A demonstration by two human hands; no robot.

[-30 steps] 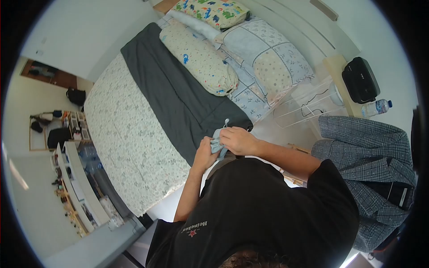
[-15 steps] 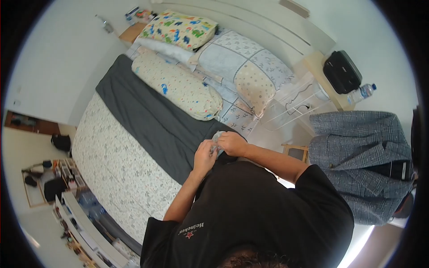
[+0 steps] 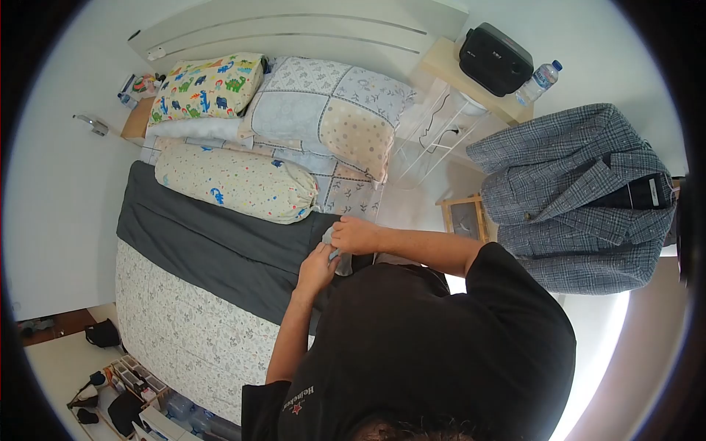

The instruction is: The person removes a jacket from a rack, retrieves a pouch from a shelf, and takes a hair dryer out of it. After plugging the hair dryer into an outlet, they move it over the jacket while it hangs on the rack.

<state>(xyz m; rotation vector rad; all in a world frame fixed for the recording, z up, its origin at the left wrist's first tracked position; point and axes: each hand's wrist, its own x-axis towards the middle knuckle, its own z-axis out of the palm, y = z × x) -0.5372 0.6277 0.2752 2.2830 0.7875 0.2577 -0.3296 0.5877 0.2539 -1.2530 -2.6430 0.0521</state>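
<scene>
My right hand and my left hand are close together in front of my chest. Between them both pinch a small piece of pale grey cloth, its edges showing above and below the fingers. What kind of cloth article it is, I cannot tell. Beneath the hands lies a dark grey blanket, spread in a band across the bed. A speckled cream bolster rests just beyond, along the blanket's far edge.
Pillows in patchwork and dinosaur print lean near the headboard. At right, a shelf bears a black case and a water bottle. A checked blazer hangs below it.
The view has turned, so the bed and headboard sit more level and the blazer appears higher. Both hands keep hold of the pale cloth, whose lower part now shows below the fingers.
</scene>
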